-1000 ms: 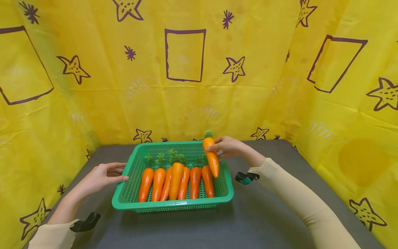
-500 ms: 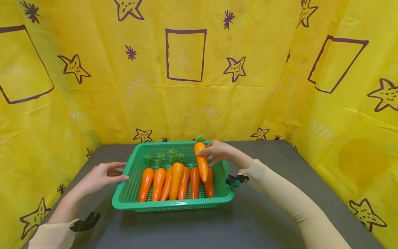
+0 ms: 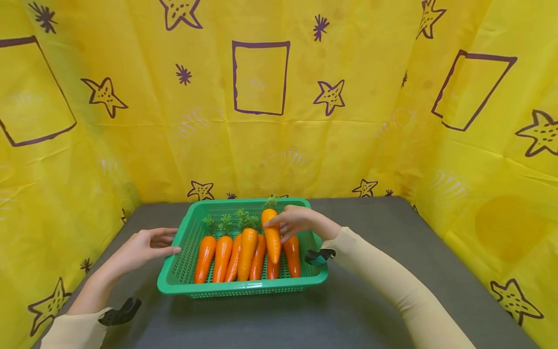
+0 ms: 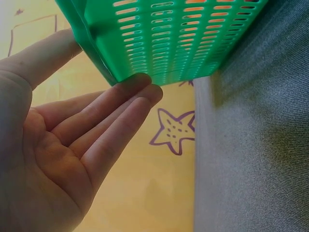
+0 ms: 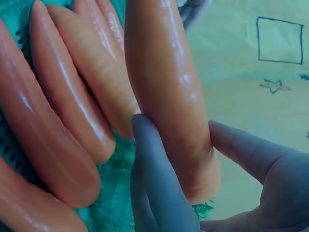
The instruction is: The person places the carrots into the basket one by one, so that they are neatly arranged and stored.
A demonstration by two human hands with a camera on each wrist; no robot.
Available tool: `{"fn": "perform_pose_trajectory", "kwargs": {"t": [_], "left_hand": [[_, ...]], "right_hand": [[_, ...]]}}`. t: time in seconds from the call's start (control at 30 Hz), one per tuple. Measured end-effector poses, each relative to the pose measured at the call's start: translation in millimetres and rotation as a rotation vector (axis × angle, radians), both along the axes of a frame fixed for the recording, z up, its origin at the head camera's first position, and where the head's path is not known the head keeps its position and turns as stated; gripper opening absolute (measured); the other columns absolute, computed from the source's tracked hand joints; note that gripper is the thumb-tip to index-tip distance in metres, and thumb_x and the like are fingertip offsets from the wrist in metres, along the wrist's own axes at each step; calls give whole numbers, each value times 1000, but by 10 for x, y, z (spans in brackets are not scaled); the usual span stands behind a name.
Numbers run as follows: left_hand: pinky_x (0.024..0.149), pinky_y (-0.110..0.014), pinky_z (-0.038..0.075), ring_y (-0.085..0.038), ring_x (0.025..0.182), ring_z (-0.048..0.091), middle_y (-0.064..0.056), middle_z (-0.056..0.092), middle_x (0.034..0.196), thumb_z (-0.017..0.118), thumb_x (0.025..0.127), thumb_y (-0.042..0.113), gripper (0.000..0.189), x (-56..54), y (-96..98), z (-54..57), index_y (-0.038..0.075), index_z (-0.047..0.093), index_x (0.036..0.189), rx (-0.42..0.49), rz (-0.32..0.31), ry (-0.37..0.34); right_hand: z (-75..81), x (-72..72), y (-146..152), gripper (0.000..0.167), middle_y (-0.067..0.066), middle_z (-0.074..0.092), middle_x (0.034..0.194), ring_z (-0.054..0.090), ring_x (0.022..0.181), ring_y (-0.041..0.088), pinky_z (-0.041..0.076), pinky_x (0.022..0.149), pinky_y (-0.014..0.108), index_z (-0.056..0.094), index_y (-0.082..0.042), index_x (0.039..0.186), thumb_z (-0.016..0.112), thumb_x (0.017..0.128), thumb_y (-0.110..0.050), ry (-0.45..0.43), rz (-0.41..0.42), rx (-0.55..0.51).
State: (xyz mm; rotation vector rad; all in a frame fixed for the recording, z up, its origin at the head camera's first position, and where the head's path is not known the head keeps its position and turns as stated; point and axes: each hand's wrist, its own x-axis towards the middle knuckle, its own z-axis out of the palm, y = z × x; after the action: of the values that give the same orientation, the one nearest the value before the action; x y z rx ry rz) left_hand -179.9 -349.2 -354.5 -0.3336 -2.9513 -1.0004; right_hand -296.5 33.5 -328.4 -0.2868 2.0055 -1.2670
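Note:
A green plastic basket (image 3: 241, 288) stands on the grey table with several orange carrots (image 3: 204, 259) lying side by side in it, leafy tops toward the back. Between thumb and fingers, my right hand (image 3: 301, 220) pinches one carrot (image 3: 271, 237) near its thick end. That carrot slants above the others, tip toward me, covering most of a carrot beneath it. In the right wrist view, the held carrot (image 5: 166, 96) is gripped from both sides. My left hand (image 3: 141, 247) touches the basket's left rim, its fairly straight fingers (image 4: 116, 128) against the outer side in the left wrist view.
A dark grey table (image 3: 348, 300) extends around the basket. Yellow cloth walls (image 3: 257, 145) with drawn stars and rectangles enclose its back and sides. Black straps with small devices (image 3: 320, 257) sit at both wrists, over beige sleeves.
My right hand has carried the pinched carrot left and lower, from over the basket's right side to above the other carrots. The left hand and basket have stayed in place.

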Motion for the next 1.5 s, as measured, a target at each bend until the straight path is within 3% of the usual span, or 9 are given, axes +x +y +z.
{"fn": "perform_pose_trajectory", "kwargs": {"t": [0.3,0.6,0.93,1.5], "left_hand": [[75,-33,53,-27,100,66,-10,69,110,69,85,43,65,6,11,-3,2,52,134,7,-7,-4],[75,-32,53,-26,100,66,-9,69,109,68,86,42,65,2,23,2,2,51,134,3,-18,6],[75,-31,53,-27,101,66,-10,69,110,69,85,42,66,17,46,2,1,51,134,10,-6,-3],[74,-32,54,-27,101,66,-12,68,111,68,87,39,65,22,70,53,0,50,135,11,-32,-3]], "right_hand": [[-156,-5,-63,37,17,67,104,68,90,25,57,74,36,60,6,110,70,86,-20,-42,7,24],[-252,19,-105,35,12,56,89,69,81,26,57,73,36,56,6,99,75,82,-19,-88,2,74],[-282,35,-82,28,15,68,86,70,66,19,57,75,36,68,7,93,75,82,-18,-47,50,87],[-162,-31,57,28,21,70,98,71,87,29,57,74,34,66,5,112,67,89,-11,-58,35,61]]}}
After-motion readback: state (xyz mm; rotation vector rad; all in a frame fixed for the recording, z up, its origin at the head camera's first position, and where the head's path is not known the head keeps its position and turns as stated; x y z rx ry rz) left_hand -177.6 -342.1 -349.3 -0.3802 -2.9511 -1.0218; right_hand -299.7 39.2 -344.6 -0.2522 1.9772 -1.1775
